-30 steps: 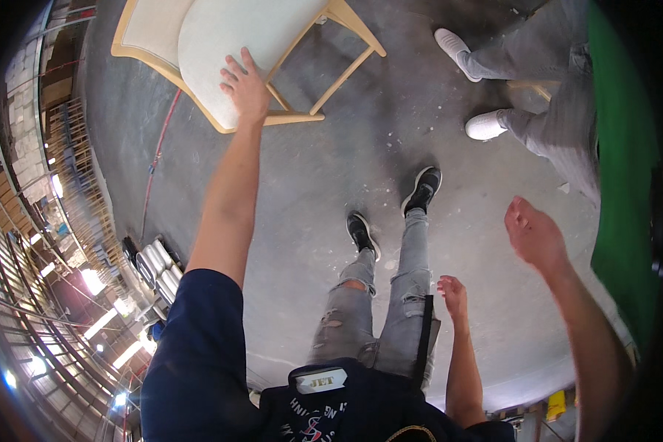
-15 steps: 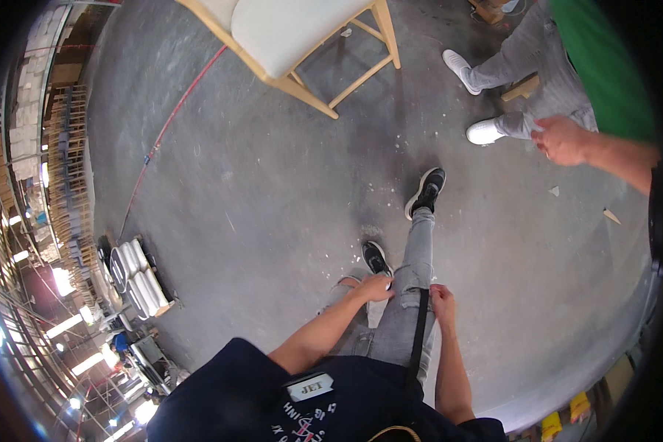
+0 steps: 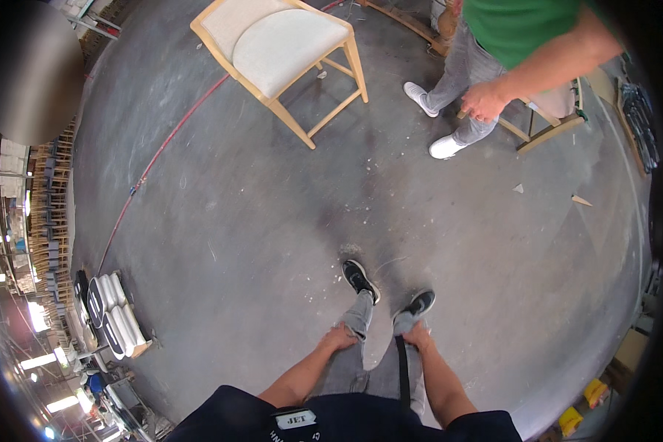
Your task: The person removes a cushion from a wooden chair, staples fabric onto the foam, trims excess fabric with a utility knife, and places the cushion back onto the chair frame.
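Both my hands are down at the knees of my grey jeans (image 3: 353, 313). My left hand (image 3: 339, 338) is closed on the cloth beside the left knee, its fingertips partly hidden by the folds. At the other knee, my right hand (image 3: 418, 337) has its fingers closed against the trouser leg, right beside a hanging black strap (image 3: 403, 368). No tool shows in either hand. A wooden chair (image 3: 291, 55) with a pale cushioned seat stands ahead of me, out of reach.
At the far right a co-worker in a green shirt (image 3: 527, 29) stands by a second wooden chair (image 3: 549, 136), one hand holding a small light-brown piece. A red hose (image 3: 166, 144) crosses the floor at left. White cushions (image 3: 116, 317) are stacked there; wood scraps (image 3: 582, 200) lie at right.
My feet have drawn back, and the chair's base lies farther ahead and left. My hands have stayed at the knees. The co-worker's arm has swung left, and the second chair has come into view.
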{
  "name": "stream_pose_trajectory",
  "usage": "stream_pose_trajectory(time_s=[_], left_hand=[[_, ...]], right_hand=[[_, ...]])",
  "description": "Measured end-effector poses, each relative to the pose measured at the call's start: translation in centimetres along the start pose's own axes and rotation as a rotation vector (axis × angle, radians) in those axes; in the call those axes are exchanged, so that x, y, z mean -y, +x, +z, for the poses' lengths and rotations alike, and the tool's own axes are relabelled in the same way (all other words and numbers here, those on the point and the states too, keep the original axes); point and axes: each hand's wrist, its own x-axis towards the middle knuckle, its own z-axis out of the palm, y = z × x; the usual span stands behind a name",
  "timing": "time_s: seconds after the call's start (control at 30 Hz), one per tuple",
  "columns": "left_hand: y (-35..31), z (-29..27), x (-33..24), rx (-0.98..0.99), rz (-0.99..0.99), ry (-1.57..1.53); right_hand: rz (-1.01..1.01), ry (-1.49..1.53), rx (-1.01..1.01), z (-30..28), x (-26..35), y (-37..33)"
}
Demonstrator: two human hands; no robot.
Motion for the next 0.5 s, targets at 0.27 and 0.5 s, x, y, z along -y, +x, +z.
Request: stream_pose_trajectory(time_s=[0.27,0.5], left_hand=[[-1.1,10.1,-4.0,-0.148,-0.203,0.229],[0.2,13.1,-4.9,-0.269,-0.138,0.428]], right_hand=[[-0.019,0.342,0.558,4.5,-15.6,0.4],[0.218,0.186,-0.026,10.8,-12.8,0.5]])
